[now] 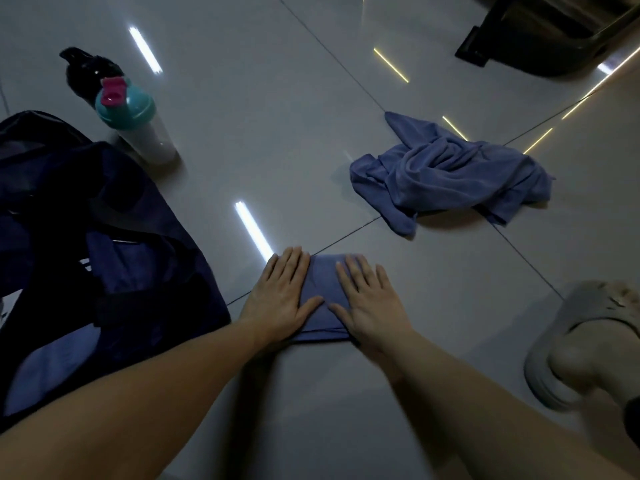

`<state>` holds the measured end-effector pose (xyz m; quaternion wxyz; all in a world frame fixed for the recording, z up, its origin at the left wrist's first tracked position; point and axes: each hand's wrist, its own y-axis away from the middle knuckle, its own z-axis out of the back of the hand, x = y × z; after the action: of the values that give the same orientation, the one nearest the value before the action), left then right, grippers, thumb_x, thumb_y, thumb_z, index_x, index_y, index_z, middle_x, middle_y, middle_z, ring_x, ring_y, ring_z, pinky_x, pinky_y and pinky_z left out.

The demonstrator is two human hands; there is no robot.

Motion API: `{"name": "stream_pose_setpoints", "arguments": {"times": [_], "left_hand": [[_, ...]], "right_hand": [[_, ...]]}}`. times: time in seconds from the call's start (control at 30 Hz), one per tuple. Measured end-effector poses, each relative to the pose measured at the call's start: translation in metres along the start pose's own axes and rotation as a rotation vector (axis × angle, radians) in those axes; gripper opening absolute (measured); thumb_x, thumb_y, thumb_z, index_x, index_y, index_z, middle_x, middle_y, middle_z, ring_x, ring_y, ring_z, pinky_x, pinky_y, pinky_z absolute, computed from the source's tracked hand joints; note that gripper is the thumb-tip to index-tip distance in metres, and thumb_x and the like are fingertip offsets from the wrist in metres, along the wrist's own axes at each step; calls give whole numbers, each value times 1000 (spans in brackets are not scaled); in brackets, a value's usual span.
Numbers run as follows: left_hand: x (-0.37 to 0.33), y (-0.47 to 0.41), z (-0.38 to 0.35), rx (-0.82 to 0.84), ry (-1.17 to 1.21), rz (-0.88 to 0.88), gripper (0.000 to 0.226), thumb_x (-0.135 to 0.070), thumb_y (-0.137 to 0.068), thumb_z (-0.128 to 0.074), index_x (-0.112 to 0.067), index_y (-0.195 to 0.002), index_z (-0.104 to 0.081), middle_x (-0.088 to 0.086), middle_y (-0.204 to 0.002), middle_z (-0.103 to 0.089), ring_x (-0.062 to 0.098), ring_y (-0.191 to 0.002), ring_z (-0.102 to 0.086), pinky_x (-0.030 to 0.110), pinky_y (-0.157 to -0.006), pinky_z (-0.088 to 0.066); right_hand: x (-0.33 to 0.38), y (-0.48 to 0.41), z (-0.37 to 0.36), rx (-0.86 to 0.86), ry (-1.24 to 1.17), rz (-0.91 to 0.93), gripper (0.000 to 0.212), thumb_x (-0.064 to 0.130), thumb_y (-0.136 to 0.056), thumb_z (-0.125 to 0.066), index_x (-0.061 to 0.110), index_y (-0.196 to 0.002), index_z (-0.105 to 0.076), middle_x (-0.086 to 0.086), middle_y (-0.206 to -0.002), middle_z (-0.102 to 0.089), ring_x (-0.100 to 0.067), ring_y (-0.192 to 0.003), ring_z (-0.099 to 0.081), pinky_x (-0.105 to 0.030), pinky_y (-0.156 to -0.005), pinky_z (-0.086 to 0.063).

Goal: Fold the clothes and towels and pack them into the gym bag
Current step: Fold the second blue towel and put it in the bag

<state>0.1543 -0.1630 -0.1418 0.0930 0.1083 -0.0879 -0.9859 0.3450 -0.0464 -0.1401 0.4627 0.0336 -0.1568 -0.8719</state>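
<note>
Bag (104, 237) lies open on the floor (277, 133) at left, with a bottle (138, 123) standing behind it. Left hand (280, 296) and right hand (367, 299) press flat, fingers (294, 261) straight and gripping nothing, on a folded towel (323, 275). A second towel (450, 174) lies crumpled farther right.

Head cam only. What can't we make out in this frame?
- Folded cloth: head view, mostly covered by the left hand and right hand; towel or garment unclear.
- Gym bag: cut off by the left edge; inside too dark to tell contents.
- Black bottle: partly hidden behind the shaker bottle, dim.
- Dark furniture: cut off by top edge.
</note>
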Motion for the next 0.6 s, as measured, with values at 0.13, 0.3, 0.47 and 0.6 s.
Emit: {"name": "stream_pose_setpoints", "arguments": {"times": [0.13, 0.3, 0.47, 0.6], "left_hand": [[11, -5, -4, -18, 16, -50, 98, -79, -95, -16, -10, -162, 1, 8, -169, 6, 19, -156, 10, 42, -127, 1], [22, -7, 2, -7, -4, -122, 107, -84, -90, -27, -7, -162, -7, 10, -169, -6, 23, -157, -1, 45, -127, -4], [33, -15, 25, -113, 108, -151, 79, -56, -80, -58, -13, -145, -48, 8, -139, -55, 29, -128, -50, 39, -117, -25], [22, -35, 50, 98, 180, 84, 77, -45, -72, -76, -19, -139, -49, 5, -124, -61, 30, -117, -56, 38, -97, -40]], "right_hand": [[-4, 0, -12, -35, -27, -86, 87, 72, -97, -12, 16, -161, 6, -5, -169, 11, -27, -155, 8, -52, -125, -2], [-5, -2, 3, 20, -27, -81, 88, 71, -97, -13, 14, -161, 6, -5, -169, 11, -28, -155, 7, -54, -124, -4], [-22, -21, 47, -47, -172, 31, 70, 37, -94, -51, 11, -155, -29, -14, -162, -26, -33, -148, -27, -43, -120, -23], [-29, -49, 66, 137, -245, 30, 79, 26, -74, -70, 17, -147, -41, -11, -134, -48, -32, -122, -46, -41, -99, -44]]}}
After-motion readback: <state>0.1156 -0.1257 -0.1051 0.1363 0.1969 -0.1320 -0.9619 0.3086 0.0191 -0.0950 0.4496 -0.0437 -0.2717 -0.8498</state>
